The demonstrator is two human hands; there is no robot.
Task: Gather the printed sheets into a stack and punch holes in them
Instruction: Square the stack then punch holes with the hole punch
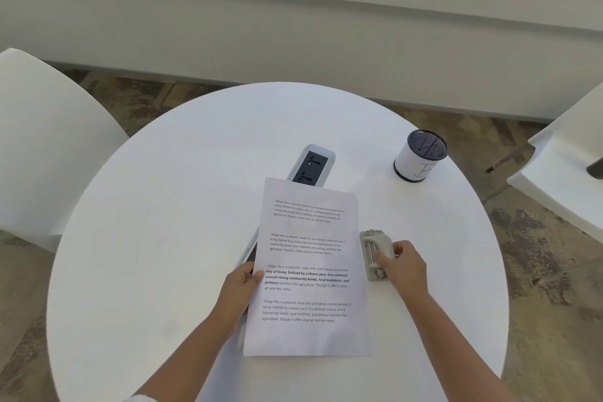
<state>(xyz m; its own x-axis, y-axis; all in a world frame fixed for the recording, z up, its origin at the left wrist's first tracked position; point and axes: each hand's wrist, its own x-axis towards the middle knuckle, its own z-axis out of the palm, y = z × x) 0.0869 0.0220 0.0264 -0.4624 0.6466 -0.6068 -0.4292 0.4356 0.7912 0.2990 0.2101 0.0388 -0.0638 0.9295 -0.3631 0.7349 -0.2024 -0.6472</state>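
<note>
From the head camera, a round white tabletop is seen from above, with both forearms reaching in from the lower edge. The stack of printed sheets lies near the middle of the tabletop, its top edge overlapping a power socket panel set into the surface. The left hand is placed at the stack's left edge, thumb laid on the top page and fingers tucked underneath, so the grip is closed on the sheets; that edge appears slightly raised. The hole punch sits just beside the stack's right edge, apart from the paper. The right hand is curled over the punch from the right, thumb on its lever and fingers hidden behind it, the grip wrapped around it. A mesh pen cup wrapped in white paper stands upright at the far right.
</note>
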